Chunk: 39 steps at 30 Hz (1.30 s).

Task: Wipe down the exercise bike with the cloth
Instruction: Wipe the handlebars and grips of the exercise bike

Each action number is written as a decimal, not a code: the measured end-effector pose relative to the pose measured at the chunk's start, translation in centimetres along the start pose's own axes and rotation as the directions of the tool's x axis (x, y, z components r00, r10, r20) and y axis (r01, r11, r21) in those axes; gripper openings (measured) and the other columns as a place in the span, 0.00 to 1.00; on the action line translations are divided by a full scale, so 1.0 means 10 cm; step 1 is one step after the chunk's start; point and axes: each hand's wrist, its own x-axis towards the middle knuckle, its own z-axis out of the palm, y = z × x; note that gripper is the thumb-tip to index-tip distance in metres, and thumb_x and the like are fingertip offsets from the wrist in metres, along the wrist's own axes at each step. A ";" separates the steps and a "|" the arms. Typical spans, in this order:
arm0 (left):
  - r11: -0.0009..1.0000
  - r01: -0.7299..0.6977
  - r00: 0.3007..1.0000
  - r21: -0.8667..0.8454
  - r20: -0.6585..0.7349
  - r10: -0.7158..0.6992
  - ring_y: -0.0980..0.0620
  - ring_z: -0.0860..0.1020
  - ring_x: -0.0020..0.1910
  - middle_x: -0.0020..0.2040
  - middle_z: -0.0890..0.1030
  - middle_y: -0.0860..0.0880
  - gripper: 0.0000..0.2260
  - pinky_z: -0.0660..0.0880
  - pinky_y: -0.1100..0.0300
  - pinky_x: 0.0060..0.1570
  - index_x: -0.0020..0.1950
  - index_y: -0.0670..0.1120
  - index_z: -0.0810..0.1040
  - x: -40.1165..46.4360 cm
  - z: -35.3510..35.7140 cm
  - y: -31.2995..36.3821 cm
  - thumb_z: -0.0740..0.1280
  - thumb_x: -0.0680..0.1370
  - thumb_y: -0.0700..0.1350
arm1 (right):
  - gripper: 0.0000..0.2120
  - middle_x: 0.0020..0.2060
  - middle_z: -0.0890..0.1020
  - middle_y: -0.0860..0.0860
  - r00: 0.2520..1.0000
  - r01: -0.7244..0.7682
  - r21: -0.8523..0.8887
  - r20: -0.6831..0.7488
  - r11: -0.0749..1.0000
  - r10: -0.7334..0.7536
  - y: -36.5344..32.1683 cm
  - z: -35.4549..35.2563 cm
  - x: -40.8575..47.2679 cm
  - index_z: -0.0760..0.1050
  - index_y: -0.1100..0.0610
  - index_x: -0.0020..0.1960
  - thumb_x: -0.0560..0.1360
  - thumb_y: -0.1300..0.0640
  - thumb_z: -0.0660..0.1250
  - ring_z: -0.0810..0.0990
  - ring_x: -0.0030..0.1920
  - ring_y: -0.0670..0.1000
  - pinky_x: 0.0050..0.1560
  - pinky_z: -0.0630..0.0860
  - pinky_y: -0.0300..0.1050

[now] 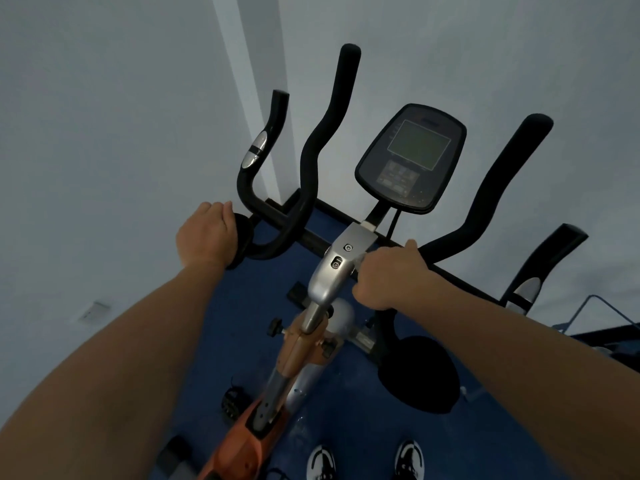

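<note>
Cloth cannot be made out. Left hand (207, 233) rests on the black padded elbow rest left of the silver stem clamp (341, 261); right hand (388, 275) clenches the black handlebar beside it. Wiping should follow the bar's bends.

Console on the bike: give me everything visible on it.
The console is a rounded black panel, plastic by the look, standing on a slim black stem above the silver handlebar clamp. It tilts back toward the camera. A rectangular greenish screen, unlit, fills its upper part; below it sits a block of small buttons, too blurred to read. Pale specks dot its lower edge. Neither hand touches it; the right hand grips the bar below.
</note>
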 end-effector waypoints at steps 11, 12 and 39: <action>0.996 -0.060 0.998 0.066 -0.006 0.061 0.41 0.75 0.39 0.43 0.76 0.44 0.24 0.65 0.53 0.38 0.42 0.40 0.76 0.06 0.00 -0.04 0.47 0.84 0.52 | 0.27 0.58 0.79 0.53 0.980 0.104 0.039 0.164 0.994 -0.109 0.08 -0.24 0.02 0.72 0.57 0.67 0.76 0.39 0.65 0.77 0.52 0.53 0.48 0.72 0.47; 0.997 -0.058 0.998 0.057 -0.010 0.059 0.41 0.75 0.39 0.43 0.76 0.44 0.24 0.64 0.53 0.38 0.42 0.40 0.76 0.06 0.00 -0.05 0.47 0.84 0.52 | 0.29 0.58 0.79 0.54 0.988 0.097 0.003 0.116 0.995 -0.097 0.04 -0.19 -0.05 0.71 0.58 0.68 0.77 0.39 0.63 0.77 0.53 0.53 0.51 0.73 0.49; 0.996 -0.088 0.996 0.003 -0.031 0.088 0.40 0.76 0.39 0.45 0.77 0.44 0.24 0.66 0.52 0.37 0.43 0.40 0.77 0.09 0.07 -0.11 0.48 0.84 0.52 | 0.20 0.55 0.79 0.49 0.999 -0.025 -0.055 -0.027 0.998 0.023 -0.09 0.01 0.01 0.74 0.54 0.60 0.81 0.39 0.58 0.79 0.54 0.52 0.52 0.67 0.49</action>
